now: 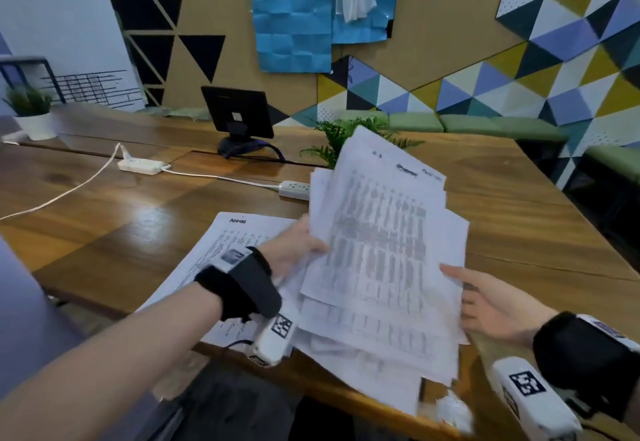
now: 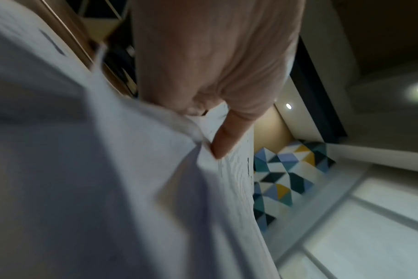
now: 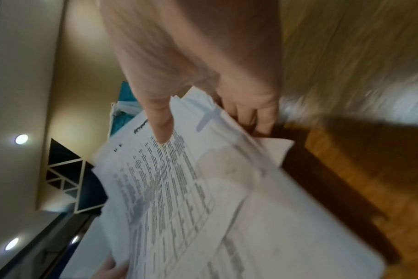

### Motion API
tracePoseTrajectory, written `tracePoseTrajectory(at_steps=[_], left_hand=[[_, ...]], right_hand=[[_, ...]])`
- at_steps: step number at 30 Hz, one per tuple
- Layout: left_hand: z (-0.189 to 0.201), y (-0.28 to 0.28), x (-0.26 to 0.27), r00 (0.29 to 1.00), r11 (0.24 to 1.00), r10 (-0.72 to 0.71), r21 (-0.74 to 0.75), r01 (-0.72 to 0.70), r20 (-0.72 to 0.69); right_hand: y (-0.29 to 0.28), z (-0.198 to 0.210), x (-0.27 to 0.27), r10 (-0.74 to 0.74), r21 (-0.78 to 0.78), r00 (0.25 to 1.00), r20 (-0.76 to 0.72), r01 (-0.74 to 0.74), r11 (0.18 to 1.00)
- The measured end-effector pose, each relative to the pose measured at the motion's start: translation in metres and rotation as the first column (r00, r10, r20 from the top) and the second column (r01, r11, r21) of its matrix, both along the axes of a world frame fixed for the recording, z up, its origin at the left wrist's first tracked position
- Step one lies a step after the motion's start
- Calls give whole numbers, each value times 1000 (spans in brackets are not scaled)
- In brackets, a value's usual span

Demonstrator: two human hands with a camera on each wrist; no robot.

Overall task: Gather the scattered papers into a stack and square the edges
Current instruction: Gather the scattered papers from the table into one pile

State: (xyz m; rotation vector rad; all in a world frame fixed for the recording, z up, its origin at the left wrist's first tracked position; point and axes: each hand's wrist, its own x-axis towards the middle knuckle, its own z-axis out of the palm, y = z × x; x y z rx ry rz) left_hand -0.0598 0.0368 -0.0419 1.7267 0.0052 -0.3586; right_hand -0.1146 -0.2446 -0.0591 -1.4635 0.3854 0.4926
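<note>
- Head view: the left hand [image 1: 298,250] is gripping the left edge of a fanned sheaf of printed papers [image 1: 381,250], thumb on the top page, and is tilting it up off the wooden counter [image 1: 114,219], probably so the sheets can slide together. The right hand [image 1: 491,305] is cupping the sheaf's right edge, thumb on top, seemingly bracing the other side for squaring. One printed sheet [image 1: 221,250] is lying flat on the counter under the left forearm, not yet gathered. A power strip [image 1: 294,189] is lying just beyond the sheaf.
- Left wrist view: the left hand's fingers [image 2: 227,136] are pressing into the papers [image 2: 108,169], pinching several layers.
- Right wrist view: the right hand [image 3: 203,66] is pinching the papers [image 3: 179,198], thumb on the printed face and fingers curling beneath, with page corners sticking out unevenly.
</note>
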Motion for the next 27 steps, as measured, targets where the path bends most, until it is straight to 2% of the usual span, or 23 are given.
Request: tracePoseTrajectory(at_steps=[2, 4, 8, 10, 12, 13, 16, 17, 19, 21, 23, 25, 27], left_hand=[[12, 32, 2, 999, 999, 26, 27, -25, -23], [21, 63, 4, 997, 991, 64, 116, -59, -40], [14, 122, 16, 972, 922, 234, 326, -210, -35], [-2, 143, 22, 960, 817, 280, 525, -237, -3], [-32, 169, 35, 957, 617, 290, 769, -166, -26], [-57, 186, 50, 946, 544, 317, 829, -126, -63], [-119, 226, 97, 923, 433, 375, 898, -86, -92], [-125, 230, 106, 919, 439, 385, 893, -100, -87], [-83, 190, 74, 917, 441, 374, 897, -42, -141], [-42, 150, 43, 935, 507, 316, 862, -23, -161], [-27, 122, 30, 939, 570, 289, 821, -11, -188], [-22, 96, 22, 942, 617, 270, 787, -10, -199], [-24, 71, 17, 938, 697, 253, 717, -7, -236]], right_hand=[[27, 1, 9, 57, 63, 998, 13, -58, 996], [60, -4, 19, 103, 103, 994, 32, -106, 989], [123, -15, 29, 172, 55, 985, 3, -172, 983], [140, -21, 36, 140, -7, 989, -37, -141, 990], [147, -25, 40, 116, -27, 992, -54, -118, 993], [149, -25, 42, 113, -19, 992, -60, -114, 993], [146, -23, 41, 113, 13, 990, -79, -112, 994], [143, -23, 40, 115, 13, 990, -84, -114, 993], [137, -23, 39, 111, 33, 989, -99, -108, 994], [128, -24, 37, 105, 55, 987, -125, -98, 994], [117, -23, 35, 98, 48, 984, -152, -92, 995], [104, -23, 33, 78, 1, 981, -175, -79, 997], [89, -22, 28, 49, -61, 980, -195, -62, 996]])
